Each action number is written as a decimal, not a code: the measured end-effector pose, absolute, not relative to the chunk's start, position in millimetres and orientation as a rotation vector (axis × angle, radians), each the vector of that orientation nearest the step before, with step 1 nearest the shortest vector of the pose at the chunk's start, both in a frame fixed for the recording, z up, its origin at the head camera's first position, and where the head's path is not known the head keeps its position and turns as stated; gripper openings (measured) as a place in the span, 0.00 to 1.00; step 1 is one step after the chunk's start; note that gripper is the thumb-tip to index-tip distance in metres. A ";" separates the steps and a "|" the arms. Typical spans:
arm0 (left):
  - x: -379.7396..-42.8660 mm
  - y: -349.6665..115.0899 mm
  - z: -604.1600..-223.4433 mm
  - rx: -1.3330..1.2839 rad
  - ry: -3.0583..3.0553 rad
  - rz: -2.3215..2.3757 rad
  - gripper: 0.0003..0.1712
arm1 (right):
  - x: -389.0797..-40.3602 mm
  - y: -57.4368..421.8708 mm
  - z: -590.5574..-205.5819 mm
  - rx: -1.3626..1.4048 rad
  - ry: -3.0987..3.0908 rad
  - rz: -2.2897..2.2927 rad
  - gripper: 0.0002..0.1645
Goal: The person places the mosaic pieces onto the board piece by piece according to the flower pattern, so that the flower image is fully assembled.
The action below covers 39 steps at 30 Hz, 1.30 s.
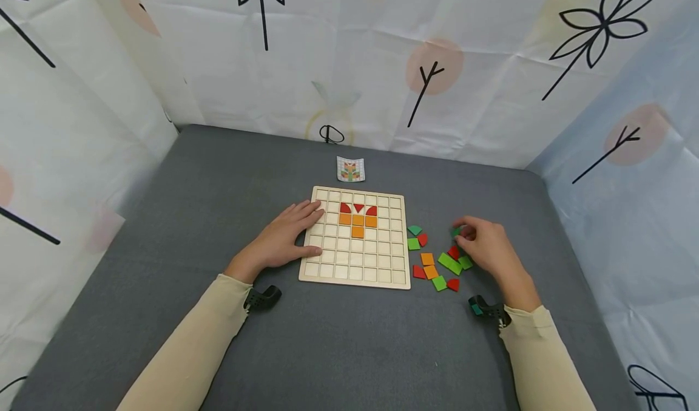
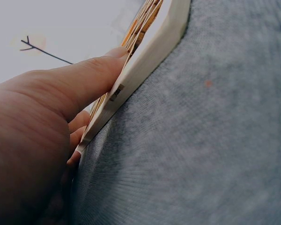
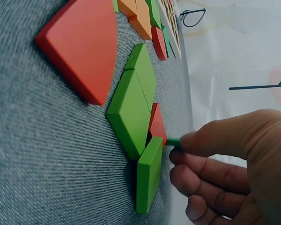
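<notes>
My left hand (image 1: 281,238) rests on the left edge of a wooden grid board (image 1: 355,283), fingers spread and fairly straight. In the left wrist view the thumb (image 2: 93,77) lies over the board's rim. Red pieces (image 1: 371,210) and orange squares (image 1: 357,232) sit in cells in the board's upper middle. To the right of the board, my right hand (image 1: 486,244) pinches a small dark green piece (image 3: 172,141) between thumb and fingers. Just beside those fingertips lie a red piece (image 3: 157,124) and a light green tile (image 3: 150,176).
Loose tiles are scattered right of the board, among them a light green one (image 1: 449,263), orange squares (image 1: 428,258) and a red piece (image 1: 453,285). A small pattern card (image 1: 351,169) lies behind the board. Printed cloth (image 1: 377,95) hangs around the grey table (image 1: 349,350).
</notes>
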<state>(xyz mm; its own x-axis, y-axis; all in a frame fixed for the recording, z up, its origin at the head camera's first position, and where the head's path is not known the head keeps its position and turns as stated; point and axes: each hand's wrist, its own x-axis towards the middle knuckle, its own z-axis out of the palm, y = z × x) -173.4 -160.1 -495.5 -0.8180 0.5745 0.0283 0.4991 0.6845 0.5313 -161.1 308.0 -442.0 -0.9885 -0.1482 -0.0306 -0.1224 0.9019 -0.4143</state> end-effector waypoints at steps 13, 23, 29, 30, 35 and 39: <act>-173.8 -161.0 -497.2 0.875 2.748 0.798 0.56 | -158.8 294.0 -437.7 -0.259 3.007 -0.822 0.12; -173.2 -160.6 -494.9 0.891 2.750 0.805 0.55 | -156.5 274.5 -435.5 -0.384 2.983 -0.968 0.09; -173.7 -160.4 -495.5 0.882 2.745 0.806 0.56 | -159.6 266.6 -440.9 -0.398 2.960 -0.979 0.04; -173.6 -160.4 -495.6 0.885 2.744 0.807 0.55 | -160.1 265.6 -441.7 -0.394 2.953 -0.967 0.04; -173.1 -160.0 -495.9 0.903 2.744 0.817 0.55 | -162.1 261.8 -443.6 -0.432 2.921 -0.904 0.06; -172.8 -160.8 -495.0 0.901 2.749 0.821 0.55 | -165.0 254.5 -442.9 -0.507 2.891 -0.807 0.10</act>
